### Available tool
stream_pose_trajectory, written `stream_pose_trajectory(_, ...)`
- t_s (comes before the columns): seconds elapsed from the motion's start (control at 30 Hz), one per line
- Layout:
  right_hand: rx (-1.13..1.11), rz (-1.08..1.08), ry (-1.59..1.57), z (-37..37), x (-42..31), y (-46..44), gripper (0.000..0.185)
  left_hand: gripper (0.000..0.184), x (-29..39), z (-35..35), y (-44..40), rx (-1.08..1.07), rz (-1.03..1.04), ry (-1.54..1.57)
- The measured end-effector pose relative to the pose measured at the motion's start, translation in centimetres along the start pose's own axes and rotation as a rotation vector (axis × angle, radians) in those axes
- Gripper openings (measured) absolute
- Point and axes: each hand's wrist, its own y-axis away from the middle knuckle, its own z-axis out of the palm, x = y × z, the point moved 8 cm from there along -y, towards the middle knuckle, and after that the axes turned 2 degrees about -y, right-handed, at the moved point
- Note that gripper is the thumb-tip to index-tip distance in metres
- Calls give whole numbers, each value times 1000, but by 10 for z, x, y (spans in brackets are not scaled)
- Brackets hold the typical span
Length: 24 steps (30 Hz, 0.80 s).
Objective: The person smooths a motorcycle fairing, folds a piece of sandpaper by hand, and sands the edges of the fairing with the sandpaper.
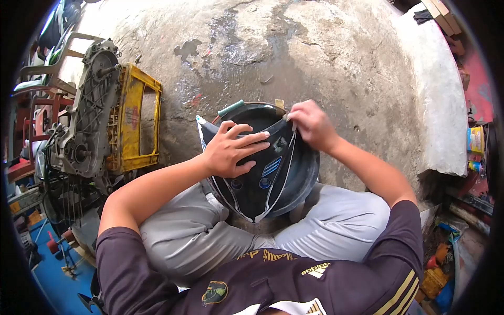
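A dark, pointed panel [272,152] with white edges and blue stripe stickers rests across a round black basin [307,176] between my knees. My left hand [234,150] lies on the panel's left part, fingers spread. At the upper right corner of the panel, my right hand [311,125] is closed in a pinch, slightly blurred; whether it grips the panel's edge or a small thing there is hidden. Near the basin's far rim is a green cylindrical piece [231,108], with a small tan piece [279,104] to its right.
A yellow crate [135,118] stands on the left, with a grey metal engine casing [86,115] against it. Wet, rough concrete floor [336,68] lies ahead. On the right are a pale concrete ledge [438,105] and assorted clutter [438,268].
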Motion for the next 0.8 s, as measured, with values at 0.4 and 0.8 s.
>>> stream_pose_trajectory(0.4,-88,-137,-180,9,-23,2,23,70,-1,1,-2,-7,-11,0)
stream_pose_trajectory(0.8,-25,-41,-152,3,6,5,24,70,0,0,0,-8,-9,-4)
